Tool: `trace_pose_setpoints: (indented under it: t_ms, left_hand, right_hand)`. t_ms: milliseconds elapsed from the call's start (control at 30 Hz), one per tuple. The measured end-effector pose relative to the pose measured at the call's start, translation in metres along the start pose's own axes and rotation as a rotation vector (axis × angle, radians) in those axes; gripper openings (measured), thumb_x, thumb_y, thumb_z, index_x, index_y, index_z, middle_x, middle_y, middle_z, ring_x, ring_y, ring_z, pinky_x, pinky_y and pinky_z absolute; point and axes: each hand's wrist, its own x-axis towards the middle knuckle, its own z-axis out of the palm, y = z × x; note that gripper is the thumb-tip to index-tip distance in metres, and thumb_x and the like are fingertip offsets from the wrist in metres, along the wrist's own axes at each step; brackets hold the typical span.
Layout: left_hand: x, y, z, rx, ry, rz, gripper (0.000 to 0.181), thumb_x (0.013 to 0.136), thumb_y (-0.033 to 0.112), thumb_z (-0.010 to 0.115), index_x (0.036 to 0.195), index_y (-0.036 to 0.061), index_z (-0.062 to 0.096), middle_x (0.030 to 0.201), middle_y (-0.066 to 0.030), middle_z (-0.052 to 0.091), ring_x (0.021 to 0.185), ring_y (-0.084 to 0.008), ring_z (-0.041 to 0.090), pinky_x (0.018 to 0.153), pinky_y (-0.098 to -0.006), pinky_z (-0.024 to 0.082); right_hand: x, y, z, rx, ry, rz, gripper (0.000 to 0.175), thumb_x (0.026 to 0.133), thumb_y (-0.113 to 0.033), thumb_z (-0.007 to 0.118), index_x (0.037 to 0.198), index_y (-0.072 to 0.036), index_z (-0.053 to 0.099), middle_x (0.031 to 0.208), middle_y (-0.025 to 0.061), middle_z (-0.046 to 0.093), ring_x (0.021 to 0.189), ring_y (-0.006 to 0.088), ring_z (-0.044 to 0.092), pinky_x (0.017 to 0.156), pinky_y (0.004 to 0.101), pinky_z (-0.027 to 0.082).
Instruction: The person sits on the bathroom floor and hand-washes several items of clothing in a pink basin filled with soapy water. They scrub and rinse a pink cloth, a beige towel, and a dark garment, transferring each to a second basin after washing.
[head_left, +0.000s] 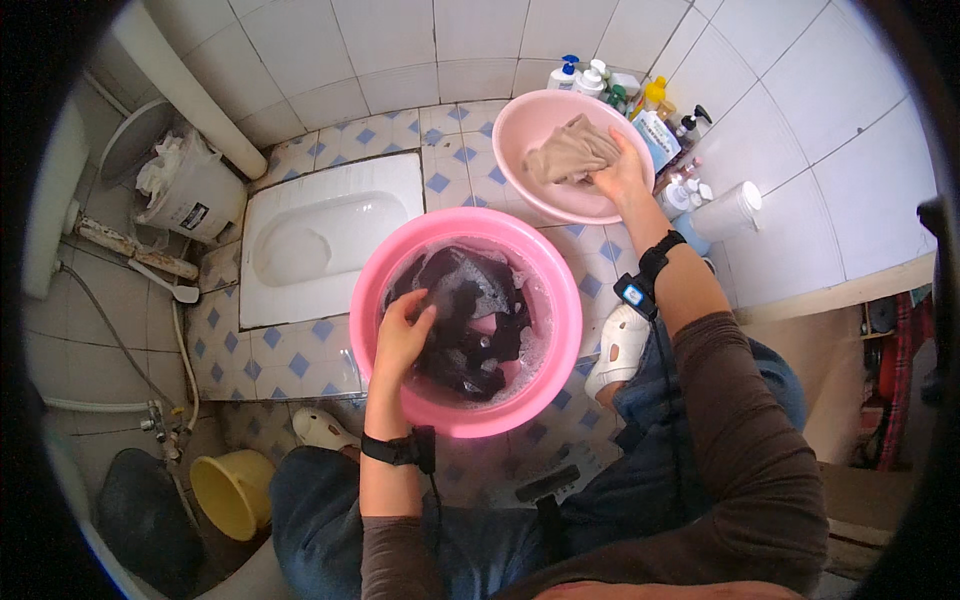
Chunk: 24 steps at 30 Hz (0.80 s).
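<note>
A deep pink basin (564, 330) before me holds soapy water and a soaked black garment (457, 300). Over its left side is my left hand (403, 334), fingers apart and holding nothing; whether the fingertips touch the wet cloth I cannot tell. Farther off to the right, a pale pink basin (517, 124) holds a crumpled beige cloth (574, 150). My right hand (624, 171) grips the right edge of that cloth, with part of the fingers hidden behind it.
A white squat toilet (255, 300) is set in the tiled floor at left. Bottles (592, 79) crowd the right wall beside the pale basin. A waste bin (187, 187), a yellow bucket (232, 495) and a hose (180, 352) are on the left.
</note>
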Motion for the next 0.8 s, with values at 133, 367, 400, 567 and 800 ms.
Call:
trace_pose_setpoints:
  t_ms: [133,367,400,567,800]
  left_hand:
    - [-0.006,-0.001,0.004,0.328,0.112,-0.050,0.069,0.086,0.031,0.079,0.146,0.0111,0.052,0.148,-0.0242,0.046,0.140,-0.0412,0.042,0.117,-0.0484,0.037]
    - [-0.004,-0.014,0.034,0.603,0.125,-0.190,0.112,0.072,0.028,0.089,0.156,-0.0063,0.023,0.154,-0.0333,0.031,0.136,-0.0518,0.041,0.117,-0.0519,0.037]
    - [-0.001,-0.020,0.035,0.623,0.074,-0.244,0.110,0.071,0.027,0.090,0.154,-0.0071,0.026,0.154,-0.0333,0.031,0.137,-0.0514,0.041,0.116,-0.0516,0.039]
    - [0.007,-0.045,0.032,0.733,-0.330,-0.404,0.106,0.065,0.027,0.091,0.149,-0.0079,0.037,0.151,-0.0351,0.041,0.137,-0.0480,0.047,0.112,-0.0453,0.047]
    - [-0.024,-0.026,0.005,0.303,-0.272,-0.156,0.073,0.063,0.033,0.095,0.121,-0.0036,0.070,0.113,-0.0237,0.074,0.110,-0.0316,0.071,0.098,-0.0395,0.053]
  right_hand:
    - [0.000,0.024,-0.019,-0.702,0.167,-0.239,0.050,0.092,-0.025,0.074,0.130,0.005,0.060,0.132,0.0211,0.065,0.121,0.0317,0.063,0.104,0.0442,0.049]
    - [-0.056,0.138,0.026,-1.472,-0.358,-0.577,0.057,0.079,-0.029,0.085,0.125,-0.002,0.065,0.116,0.0149,0.069,0.109,0.0294,0.066,0.095,0.0426,0.053]
    - [-0.074,0.158,0.029,-1.686,-0.519,-0.526,0.060,0.078,-0.032,0.085,0.126,-0.002,0.064,0.117,0.0181,0.068,0.113,0.0329,0.065,0.098,0.0454,0.052]
    - [-0.136,0.225,0.016,-2.256,-0.360,-0.152,0.111,0.070,-0.033,0.090,0.155,0.000,0.027,0.144,0.0279,0.048,0.137,0.0476,0.044,0.114,0.0495,0.043]
    - [-0.129,0.197,0.020,-1.824,-0.316,0.077,0.036,0.082,-0.021,0.077,0.110,0.002,0.073,0.106,0.0221,0.075,0.108,0.0358,0.070,0.099,0.0431,0.052]
